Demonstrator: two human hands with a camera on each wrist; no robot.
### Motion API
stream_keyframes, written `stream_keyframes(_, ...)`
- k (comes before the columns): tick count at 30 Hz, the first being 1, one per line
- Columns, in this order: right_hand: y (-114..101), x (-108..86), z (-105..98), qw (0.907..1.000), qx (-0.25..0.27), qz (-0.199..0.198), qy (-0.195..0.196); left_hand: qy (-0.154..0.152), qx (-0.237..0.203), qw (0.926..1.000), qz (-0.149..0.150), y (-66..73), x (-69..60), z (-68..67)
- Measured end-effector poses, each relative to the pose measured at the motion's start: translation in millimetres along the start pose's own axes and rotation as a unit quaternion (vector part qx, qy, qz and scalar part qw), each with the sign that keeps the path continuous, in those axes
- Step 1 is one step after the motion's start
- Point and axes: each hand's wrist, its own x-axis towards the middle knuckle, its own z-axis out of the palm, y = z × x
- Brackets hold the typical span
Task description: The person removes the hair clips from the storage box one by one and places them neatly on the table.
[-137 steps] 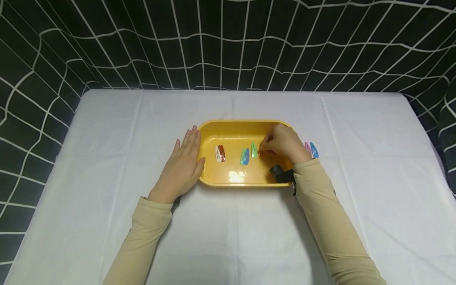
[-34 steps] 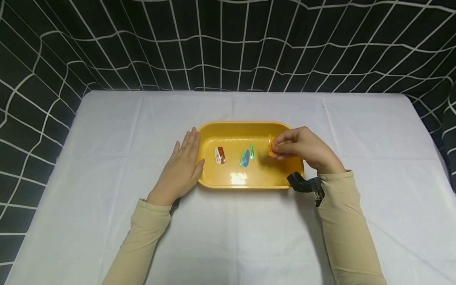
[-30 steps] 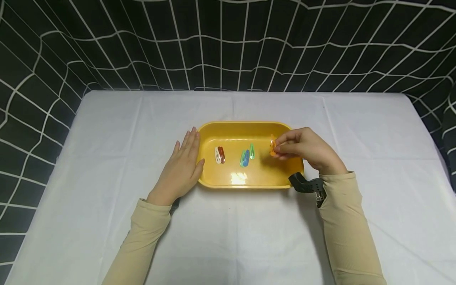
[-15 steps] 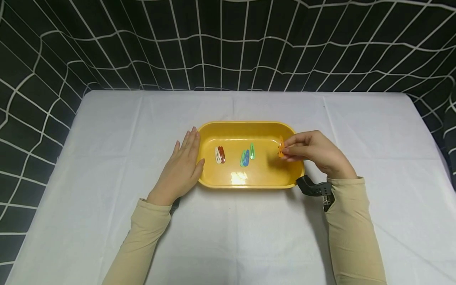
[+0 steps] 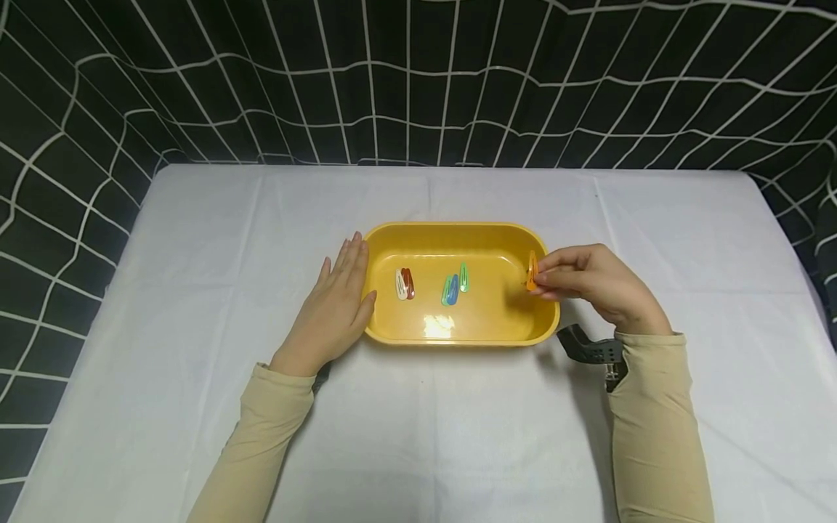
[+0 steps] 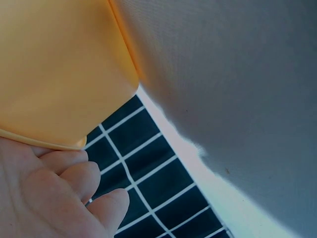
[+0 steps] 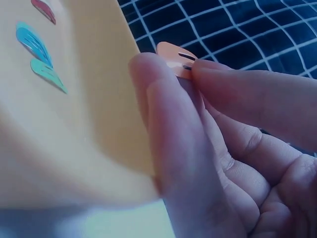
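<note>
Apparently midway, the right hand (image 5: pixel 608 288) pinches an orange clip (image 5: pixel 532 270) at the tray's (image 5: pixel 490 323) right edge, the left hand (image 5: pixel 332 309) rests straight-fingered opposite, five clips (image 5: pixel 453 290) inside unheld.

Tray (image 5: pixel 487 319) sat about mid-table (image 5: pixel 196 240). Left hand (image 5: pixel 330 309) lay against the tray's left end. I saw the right hand (image 5: pixel 598 283) at the opposite end, a hair clip (image 5: pixel 532 271) between its fingertips, above the tray's right end. Inside, left of centre: two clips (image 5: pixel 408 284), side by side. Nearer the middle: three clips (image 5: pixel 453 290), close together. Netting (image 5: pixel 408 70) hung behind the table.
</note>
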Motion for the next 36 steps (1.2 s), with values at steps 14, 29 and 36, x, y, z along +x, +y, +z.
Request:
stream_keyframes(14, 7.6, -2.3, -4.7, 0.9986, 0.05, -0.015, 0.005, -0.003, 0.0, 1.0, 0.0, 0.1, -0.6, -0.1)
stream_keyframes(29, 9.6, -4.2, -10.7, 0.9973, 0.07, -0.024, -0.001, -0.007, 0.004, 1.0, -0.001, 0.9, 0.0, -1.3)
stream_keyframes(36, 11.8, -6.0, -15.2, 0.996, 0.087, -0.023, 0.001, -0.006, 0.002, 1.0, -0.002, 0.6, -0.5, -1.7)
